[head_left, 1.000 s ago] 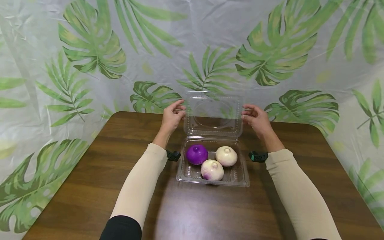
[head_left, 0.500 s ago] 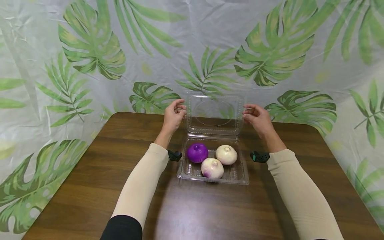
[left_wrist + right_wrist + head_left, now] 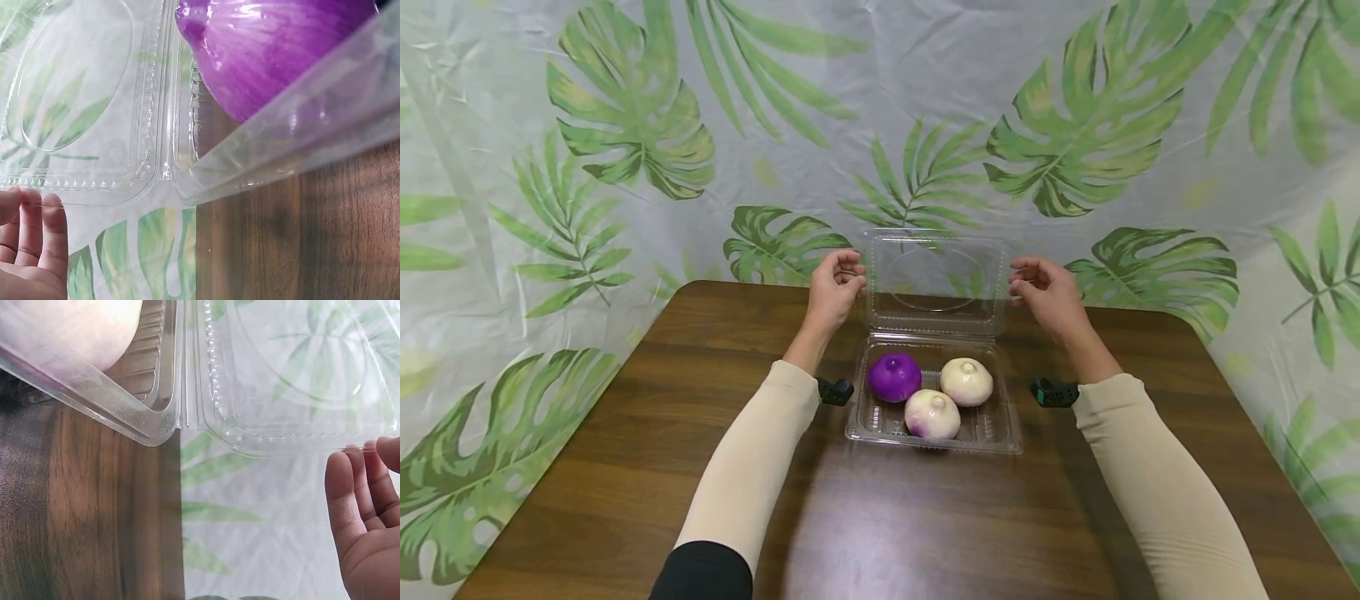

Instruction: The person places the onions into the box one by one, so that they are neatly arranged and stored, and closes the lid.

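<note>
- Left hand pinched the raised lid's left edge; right hand pinched the right edge.
- Clamshell container sat mid-table, holding three onions.

- No lettering, brand, number or sign can be read in any view.
- The clear plastic container bears only embossed ridges and dots; its lid, upper left of the left wrist view, may carry a small moulded mark, too faint to read.
</note>
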Demonstrator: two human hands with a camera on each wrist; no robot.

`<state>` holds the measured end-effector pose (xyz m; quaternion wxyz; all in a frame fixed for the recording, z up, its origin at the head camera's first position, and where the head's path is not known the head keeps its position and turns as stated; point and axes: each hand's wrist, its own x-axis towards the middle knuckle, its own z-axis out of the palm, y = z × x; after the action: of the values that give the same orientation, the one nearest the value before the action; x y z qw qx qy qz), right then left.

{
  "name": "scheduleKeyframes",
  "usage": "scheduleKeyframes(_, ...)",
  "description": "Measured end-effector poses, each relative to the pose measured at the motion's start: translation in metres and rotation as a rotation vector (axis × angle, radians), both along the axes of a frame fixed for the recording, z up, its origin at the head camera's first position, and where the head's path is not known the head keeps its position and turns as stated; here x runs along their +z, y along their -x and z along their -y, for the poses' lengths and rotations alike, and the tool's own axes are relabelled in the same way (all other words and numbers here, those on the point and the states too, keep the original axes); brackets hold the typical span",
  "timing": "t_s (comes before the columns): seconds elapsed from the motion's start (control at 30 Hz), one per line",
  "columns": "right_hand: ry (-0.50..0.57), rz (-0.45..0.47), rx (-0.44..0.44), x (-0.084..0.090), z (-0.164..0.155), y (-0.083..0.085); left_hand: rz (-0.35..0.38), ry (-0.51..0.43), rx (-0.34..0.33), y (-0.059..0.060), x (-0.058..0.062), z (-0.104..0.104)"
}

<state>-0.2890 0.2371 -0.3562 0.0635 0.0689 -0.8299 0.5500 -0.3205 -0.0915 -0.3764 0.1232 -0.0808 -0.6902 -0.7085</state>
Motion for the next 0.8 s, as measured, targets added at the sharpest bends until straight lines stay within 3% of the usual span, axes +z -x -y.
scheduleKeyframes(0.2,0.023,-0.013,0.009,0.002,-0.001,-0.004,-0.012,0.055,0.001,-0.003,0.003,0.002)
scheduleKeyframes(0.6,0.048,-0.010,0.043,0.013,0.003,-0.016,-0.005,0.236,-0.025,-0.017,0.023,0.008)
scheduleKeyframes(0.8,0.070,-0.021,0.043,0.016,0.005,-0.020,0.125,0.206,0.023,-0.023,0.046,0.004)
